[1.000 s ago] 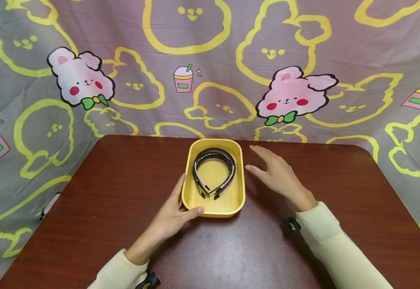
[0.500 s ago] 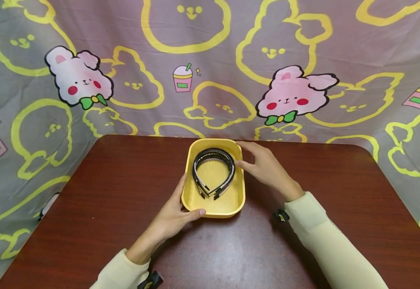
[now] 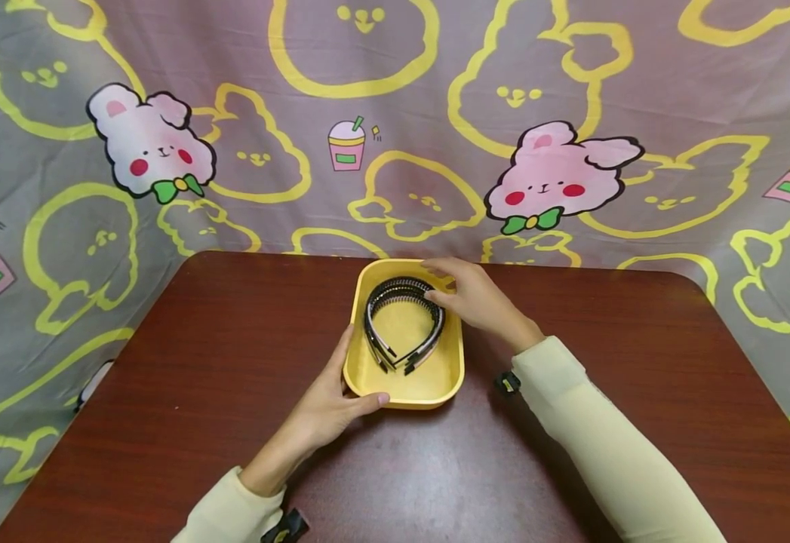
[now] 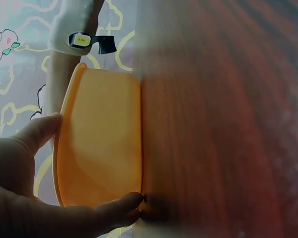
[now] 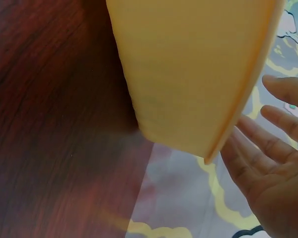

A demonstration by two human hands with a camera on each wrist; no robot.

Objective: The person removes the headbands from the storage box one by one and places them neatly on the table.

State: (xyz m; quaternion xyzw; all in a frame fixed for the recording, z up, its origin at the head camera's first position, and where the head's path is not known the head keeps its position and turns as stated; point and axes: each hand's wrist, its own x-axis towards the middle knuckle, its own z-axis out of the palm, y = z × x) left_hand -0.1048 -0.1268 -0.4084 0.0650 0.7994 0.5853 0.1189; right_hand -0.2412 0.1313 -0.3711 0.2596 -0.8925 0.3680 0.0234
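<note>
A yellow plastic box [image 3: 401, 388] stands on the table, and several dark toothed headbands [image 3: 370, 324] lie nested inside it. My left hand [image 3: 321, 407] holds the box at its near left corner, the thumb on the rim. In the left wrist view that hand's fingers lie low against the box wall [image 4: 102, 134]. Over the far right rim reaches my right hand [image 3: 477, 296], its thumb and fingers spread apart around the right side of the headbands. Whether it touches them cannot be made out. The right wrist view shows its fingers [image 5: 275, 148] beyond the rim, partly hidden.
The brown wooden table [image 3: 245, 332] extends on both sides of the box. A cartoon-printed cloth [image 3: 408, 113] hangs behind the table's far edge and along its sides. Small black straps [image 3: 507, 382] hang at both sleeve cuffs.
My right hand has moved left, from beside the box to over its right rim and up to the headbands. My left hand keeps its hold, and the box has stayed in place.
</note>
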